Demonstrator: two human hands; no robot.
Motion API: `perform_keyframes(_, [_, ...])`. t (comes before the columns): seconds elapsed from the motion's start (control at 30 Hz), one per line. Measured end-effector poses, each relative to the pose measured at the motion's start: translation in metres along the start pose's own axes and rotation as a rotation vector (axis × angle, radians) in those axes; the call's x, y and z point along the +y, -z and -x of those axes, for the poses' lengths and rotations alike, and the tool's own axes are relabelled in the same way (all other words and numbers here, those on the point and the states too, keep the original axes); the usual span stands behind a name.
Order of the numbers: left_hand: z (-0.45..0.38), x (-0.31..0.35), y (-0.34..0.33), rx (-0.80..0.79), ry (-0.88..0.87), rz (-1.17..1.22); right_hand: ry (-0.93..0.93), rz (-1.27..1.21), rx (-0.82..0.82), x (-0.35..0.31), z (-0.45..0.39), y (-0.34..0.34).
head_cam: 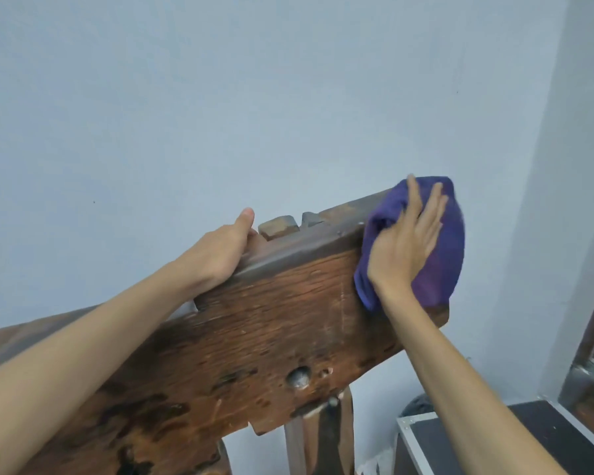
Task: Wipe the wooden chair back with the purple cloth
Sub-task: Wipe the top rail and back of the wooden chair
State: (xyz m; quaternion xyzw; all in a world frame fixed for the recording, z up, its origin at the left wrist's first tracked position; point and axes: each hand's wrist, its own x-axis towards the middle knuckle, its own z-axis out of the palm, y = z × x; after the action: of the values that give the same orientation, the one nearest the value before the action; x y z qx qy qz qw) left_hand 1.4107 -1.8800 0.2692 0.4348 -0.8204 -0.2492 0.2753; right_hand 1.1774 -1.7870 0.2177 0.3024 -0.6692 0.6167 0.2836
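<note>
I press the purple cloth flat with my right hand, fingers straight, on the far right end of the chair back. My left hand grips its top edge. I think most wood left of the cloth still needs wiping.

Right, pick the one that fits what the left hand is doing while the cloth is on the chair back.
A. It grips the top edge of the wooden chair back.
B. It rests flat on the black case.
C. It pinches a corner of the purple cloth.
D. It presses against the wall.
A: the left hand wraps over the top edge of the wooden chair back, apart from the purple cloth, which the right hand presses onto the far end.
</note>
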Motion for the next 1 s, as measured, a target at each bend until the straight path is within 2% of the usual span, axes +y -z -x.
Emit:
perform_keyframes(0.07, [0.000,-0.002,0.000,0.032,0.005,0.065,0.298,-0.010,-0.088,-0.029,0.057,-0.003])
perform_keyframes(0.13, [0.004,-0.002,0.002,0.033,0.026,0.137,0.511,-0.090,-0.237,-0.044,0.118,-0.001])
perform_keyframes(0.23, [0.015,0.002,0.007,0.025,0.004,0.061,0.662,-0.349,-0.555,-0.028,0.172,0.013])
perform_keyframes(0.3, [0.017,0.006,0.005,0.022,0.001,0.020,0.719,-0.395,-0.611,-0.006,0.164,0.021])
perform_keyframes(0.37, [0.019,0.007,0.008,-0.012,0.012,-0.018,0.640,-0.364,-0.556,0.013,0.129,0.030])
perform_keyframes(0.43, [0.021,0.010,0.008,-0.012,-0.021,-0.073,0.547,-0.227,-0.499,0.024,0.078,0.041])
perform_keyframes(0.53, [0.019,0.012,0.006,-0.008,-0.024,-0.125,0.517,0.006,-0.493,0.023,-0.010,0.038])
perform_keyframes(0.57, [0.017,0.010,0.005,0.010,-0.008,-0.128,0.449,0.098,-0.519,0.017,-0.039,0.034])
perform_keyframes(0.63, [0.013,0.004,0.003,0.094,0.030,-0.069,0.260,0.366,-0.658,-0.003,-0.089,0.022])
perform_keyframes(0.7, [0.012,0.001,0.003,0.212,0.086,0.074,0.190,0.581,-0.917,-0.023,-0.119,0.010])
perform_keyframes(0.77, [0.014,0.002,0.004,0.289,0.155,0.199,0.159,0.595,-1.132,-0.046,-0.121,-0.006])
perform_keyframes(0.83, [0.016,0.005,0.005,0.316,0.255,0.265,-0.034,0.477,-1.291,-0.073,-0.097,-0.027])
perform_keyframes(0.87, [0.017,0.007,0.006,0.326,0.289,0.264,-0.039,0.445,-1.336,-0.089,-0.079,-0.036])
perform_keyframes(0.93, [0.022,0.010,0.007,0.357,0.310,0.224,0.071,0.425,-1.381,-0.121,-0.044,-0.041])
perform_keyframes(1.0, [0.031,0.010,0.009,0.360,0.265,0.134,0.229,0.422,-1.279,-0.126,-0.025,-0.027])
